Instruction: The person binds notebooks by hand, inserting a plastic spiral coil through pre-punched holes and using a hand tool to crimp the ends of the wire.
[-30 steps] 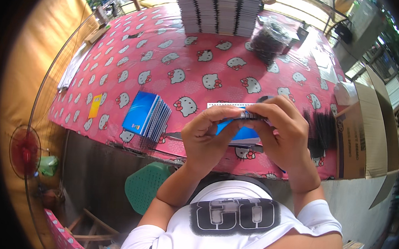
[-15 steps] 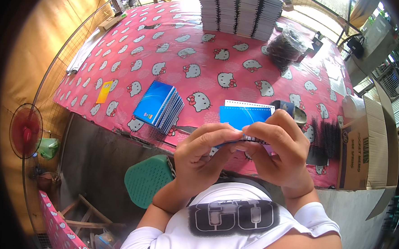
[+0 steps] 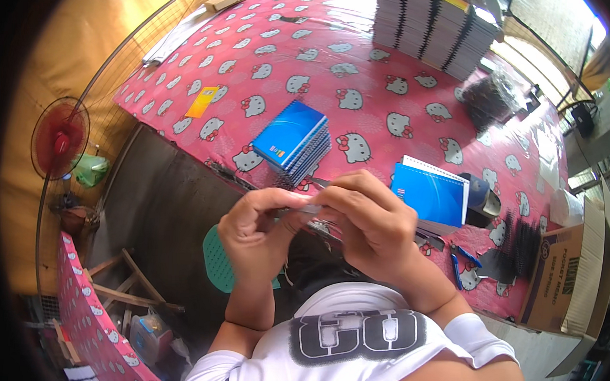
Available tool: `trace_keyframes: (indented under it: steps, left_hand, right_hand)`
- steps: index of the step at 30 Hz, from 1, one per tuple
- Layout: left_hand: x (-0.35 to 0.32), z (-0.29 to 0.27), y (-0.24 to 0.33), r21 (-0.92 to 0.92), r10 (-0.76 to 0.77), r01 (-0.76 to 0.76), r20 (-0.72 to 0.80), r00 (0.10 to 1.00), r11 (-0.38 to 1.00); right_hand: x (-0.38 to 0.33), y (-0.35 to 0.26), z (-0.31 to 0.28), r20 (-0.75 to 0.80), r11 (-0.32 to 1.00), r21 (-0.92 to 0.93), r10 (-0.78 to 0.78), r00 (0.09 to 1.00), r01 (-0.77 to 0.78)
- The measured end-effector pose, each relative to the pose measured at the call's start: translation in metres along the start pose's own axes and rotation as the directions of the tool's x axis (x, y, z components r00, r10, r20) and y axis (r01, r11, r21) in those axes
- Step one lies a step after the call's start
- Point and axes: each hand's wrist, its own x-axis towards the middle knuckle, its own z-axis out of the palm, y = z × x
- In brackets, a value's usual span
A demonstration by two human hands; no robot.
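Low over the table's front edge, my left hand (image 3: pixel 262 223) and my right hand (image 3: pixel 372 221) meet, thumbs and fingers pinched. Between them is a thin notebook (image 3: pixel 309 209), seen nearly edge-on and mostly covered by fingers. Just beyond my left hand stands a neat pile of blue spiral notebooks (image 3: pixel 288 136). To the right of my right hand lies a stack of blue-covered punched sheets (image 3: pixel 430 196), with a white punched sheet showing behind the top cover. Blue-handled pliers (image 3: pixel 461 262) rest on the table near my right forearm.
Black spiral coils (image 3: pixel 519 246) lie beside an open cardboard box (image 3: pixel 559 273) at right. Tall stacks of coil-bound pads (image 3: pixel 434 32) stand at the back, near a plastic bag of dark material (image 3: pixel 492 100). A yellow booklet (image 3: pixel 201 101) lies far left; a green stool (image 3: pixel 220 258) stands below.
My view has swung left, so the table's things sit farther right. Both hands have shifted left off the punched-sheet stack, still pinching the notebook. The pliers have come into sight.
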Motion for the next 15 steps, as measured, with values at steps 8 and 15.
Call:
trace_keyframes:
  steps: [8,15]
  left_hand:
    - [0.04,-0.08,-0.018,0.082,-0.1,0.105,-0.068,0.993,0.991]
    - [0.088,-0.122,-0.158,0.048,-0.201,0.216,-0.216,0.956,0.975]
  right_hand:
    - [0.031,0.028,0.062,0.231,0.956,0.163,0.203,0.952,-0.243]
    - [0.009,0.18,0.104,-0.442,0.877,0.193,0.478,0.76,-0.439]
